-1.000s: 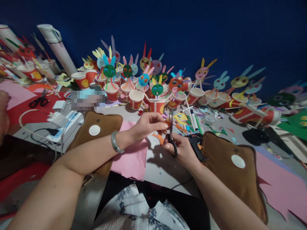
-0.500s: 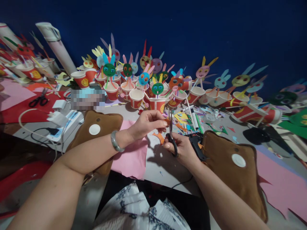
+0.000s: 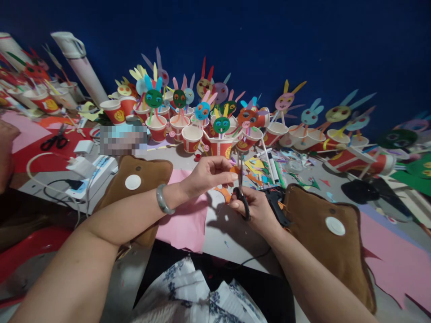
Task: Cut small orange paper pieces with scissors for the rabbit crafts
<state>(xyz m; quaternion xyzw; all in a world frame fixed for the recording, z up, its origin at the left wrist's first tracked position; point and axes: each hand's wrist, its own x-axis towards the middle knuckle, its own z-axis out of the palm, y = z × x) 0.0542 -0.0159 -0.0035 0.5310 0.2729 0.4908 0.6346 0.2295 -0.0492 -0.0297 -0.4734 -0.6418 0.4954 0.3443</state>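
My left hand (image 3: 210, 176) pinches a small piece of orange paper (image 3: 235, 170) between thumb and fingers. Upright beside that piece are the blades of a pair of scissors (image 3: 240, 190), whose black handles my right hand (image 3: 254, 206) grips. Whether the blades touch the paper I cannot tell. Below the hands lies a larger orange paper scrap (image 3: 223, 194). Pink paper (image 3: 188, 220) rests on the table under my left wrist. A black glue gun (image 3: 276, 204) lies just beyond my right hand, partly hidden by it.
Brown cushioned pouches (image 3: 323, 233) flank my arms. Red paper cups (image 3: 191, 138) with paper animal faces line the back, before a blue wall. Markers (image 3: 272, 167) and paper scraps lie ahead. At left are a power strip (image 3: 96, 175), other scissors (image 3: 55, 141) and another person's hand (image 3: 6, 139).
The orange piece in my left hand has turned and shows more of its face. Another person's hand has come further into view at the left edge.
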